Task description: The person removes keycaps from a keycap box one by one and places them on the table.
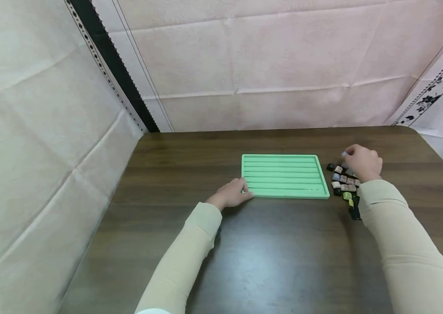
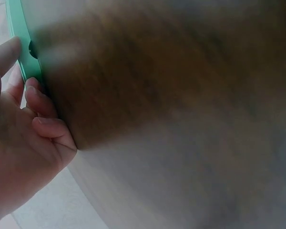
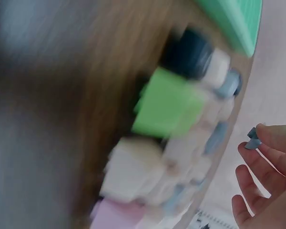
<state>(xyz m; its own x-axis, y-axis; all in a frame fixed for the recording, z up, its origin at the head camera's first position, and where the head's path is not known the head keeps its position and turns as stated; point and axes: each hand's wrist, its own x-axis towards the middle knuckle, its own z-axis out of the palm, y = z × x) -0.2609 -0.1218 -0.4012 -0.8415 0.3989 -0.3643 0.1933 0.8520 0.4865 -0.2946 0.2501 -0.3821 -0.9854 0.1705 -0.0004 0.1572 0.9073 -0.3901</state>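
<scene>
A light green ridged tray [image 1: 284, 176] lies on the table. My left hand [image 1: 232, 193] grips its near left corner, thumb along the front edge and fingers at the left side. In the left wrist view that hand [image 2: 31, 138] pinches the green rim [image 2: 26, 52]. My right hand [image 1: 364, 162] is raised over the far end of a cluster of keycaps [image 1: 347, 187] right of the tray. Between thumb and fingertips it pinches a small blue-grey keycap [image 3: 252, 138]. The cluster mixes white, pinkish, green, blue-grey and black pieces; the right sleeve hides some of it.
The brown wooden table [image 1: 276, 253] carries the tray and keycaps towards its far side. Pale patterned cloth [image 1: 292, 65] hangs behind the table and along the left. The right forearm [image 1: 410, 244] reaches in just beside the cluster.
</scene>
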